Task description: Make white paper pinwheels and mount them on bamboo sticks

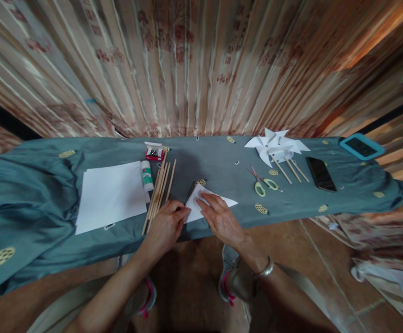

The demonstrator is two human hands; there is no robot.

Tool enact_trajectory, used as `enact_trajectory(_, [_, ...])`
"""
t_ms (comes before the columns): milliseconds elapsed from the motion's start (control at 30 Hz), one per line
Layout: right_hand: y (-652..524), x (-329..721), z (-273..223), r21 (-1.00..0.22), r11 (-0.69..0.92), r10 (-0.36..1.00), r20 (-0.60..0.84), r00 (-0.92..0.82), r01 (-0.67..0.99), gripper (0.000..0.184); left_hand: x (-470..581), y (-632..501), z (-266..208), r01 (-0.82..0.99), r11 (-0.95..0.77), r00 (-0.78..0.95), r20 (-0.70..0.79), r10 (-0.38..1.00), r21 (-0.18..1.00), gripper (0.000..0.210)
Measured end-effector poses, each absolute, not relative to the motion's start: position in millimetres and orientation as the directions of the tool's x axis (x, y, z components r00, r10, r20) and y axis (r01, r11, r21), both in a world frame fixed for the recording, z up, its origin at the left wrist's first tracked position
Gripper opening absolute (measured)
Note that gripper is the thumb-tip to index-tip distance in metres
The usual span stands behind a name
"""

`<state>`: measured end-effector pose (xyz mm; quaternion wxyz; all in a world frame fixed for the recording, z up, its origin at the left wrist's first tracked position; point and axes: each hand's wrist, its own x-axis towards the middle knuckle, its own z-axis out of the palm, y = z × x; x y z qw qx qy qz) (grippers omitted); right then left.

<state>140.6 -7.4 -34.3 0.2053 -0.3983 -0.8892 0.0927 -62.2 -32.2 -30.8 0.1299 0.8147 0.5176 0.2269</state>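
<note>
Folded paper (193,209) looks mid-crease from here, left hand (168,218) pinching a corner, right hand (221,217) spread on top, firm pressure seemingly needed.

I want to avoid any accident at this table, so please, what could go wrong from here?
The left hand is beside the wooden sticks; a nudge might roll some off the near edge of the table. The triangular paper might crease unevenly if it slips under the right hand. The scissors lie slightly open, so careless reaching could cause a cut.

Dim light, curtain (201,69) glowing orange at right, soft shadows, stretched edges
</note>
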Motion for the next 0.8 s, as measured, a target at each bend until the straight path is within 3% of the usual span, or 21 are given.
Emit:
enact_trajectory(433, [-10.7, 137.5, -37.3, -0.306, 0.65, 0.76, 0.263, -0.594, 0.696, 0.041, -65.1, -30.1, -33.5, 0.74, -0.4, 0.307, 0.257, 0.916, 0.541, 0.026])
enact_trajectory(800, [-11.4, 135.0, -37.0, -0.297, 0.645, 0.764, 0.263, -0.589, 0.705, 0.042, -65.1, -27.1, -29.1, 0.769, -0.338, 0.265, 0.21, 0.941, 0.543, 0.028])
